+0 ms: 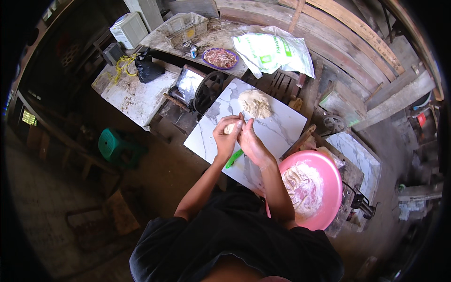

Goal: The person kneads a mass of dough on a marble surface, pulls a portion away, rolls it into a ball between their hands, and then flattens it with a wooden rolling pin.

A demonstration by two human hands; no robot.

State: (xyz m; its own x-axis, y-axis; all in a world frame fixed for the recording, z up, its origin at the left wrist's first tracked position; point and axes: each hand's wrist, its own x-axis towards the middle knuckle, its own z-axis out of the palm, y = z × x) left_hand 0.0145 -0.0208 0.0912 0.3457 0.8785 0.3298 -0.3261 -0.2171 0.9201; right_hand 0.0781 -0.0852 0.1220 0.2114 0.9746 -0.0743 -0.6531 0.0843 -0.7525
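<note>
My left hand [223, 136] is closed round a small lump of pale dough [229, 129], which shows between its thumb and fingers. Beside it, my right hand [254, 146] meets the left one at the fingertips, palm partly turned up and thumb standing apart. Some of its fingers are hidden behind the left hand. Both are raised over a white marble-patterned board [277, 129]. A bigger mound of dough [254, 104] rests on the board beyond them. Below my wrists lies a bright green-handled tool [234, 159], its other end unclear.
A pink basin [332, 188] with floured dough pieces stands at my right. Beyond the board are a hand-wheel machine [209, 91], a purple plate of reddish shreds [220, 58] and a white-green sack [275, 52]. A green stool [117, 146] stands left.
</note>
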